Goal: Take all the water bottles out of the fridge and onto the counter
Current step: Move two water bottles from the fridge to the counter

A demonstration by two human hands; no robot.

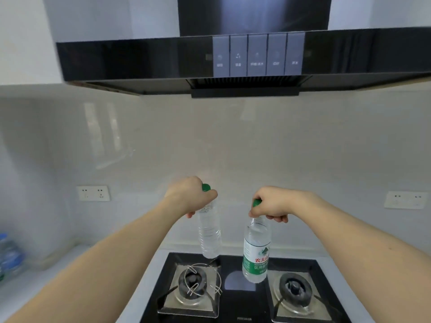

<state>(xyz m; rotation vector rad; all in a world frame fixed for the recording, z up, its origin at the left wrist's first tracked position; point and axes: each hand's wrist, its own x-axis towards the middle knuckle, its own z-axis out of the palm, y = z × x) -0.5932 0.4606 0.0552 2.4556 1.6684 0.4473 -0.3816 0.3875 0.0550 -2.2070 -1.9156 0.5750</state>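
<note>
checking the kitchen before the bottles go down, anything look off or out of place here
One thing: the left burner carries a thin bent wire rack sitting askew, while the right burner has none. Both bottles hang upright by their necks above the stove, the left hand's unlabelled, no spill visible.

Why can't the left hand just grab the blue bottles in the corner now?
Probably it can't yet: the left hand already grips a clear bottle by its neck over the stove. The blue bottles sit far off to the left, with bare counter between.
</note>
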